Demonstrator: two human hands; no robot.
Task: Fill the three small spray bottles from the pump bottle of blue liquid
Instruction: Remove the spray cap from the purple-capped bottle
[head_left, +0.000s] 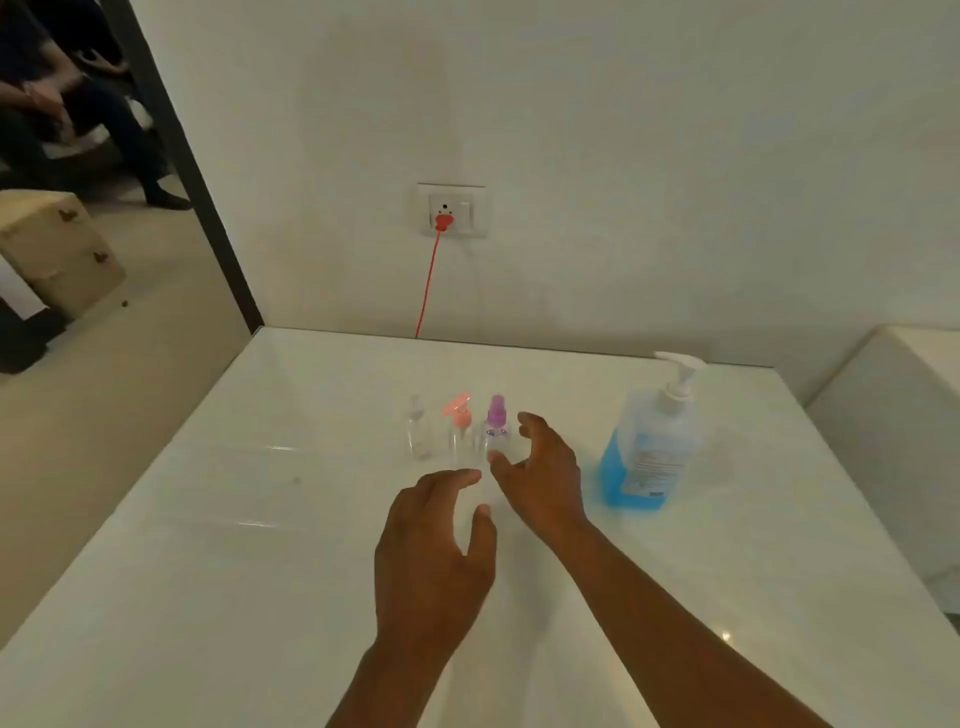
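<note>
Three small clear bottles stand in a row on the white table (260, 545): one with a clear top (417, 434), one with a pink flip top (459, 428), one with a purple spray top (496, 428). The pump bottle (652, 441), about a third full of blue liquid, stands upright to their right. My right hand (543, 470) hovers just right of the purple-topped bottle, fingers spread and curled, holding nothing. My left hand (434, 545) hangs in front of the row, fingers apart, empty.
A wall socket (451, 209) with a red plug and red cord (428, 283) sits behind the table. A white unit (904, 415) stands at the right. At the left, a cardboard box (52, 244) rests on the floor and seated people are visible.
</note>
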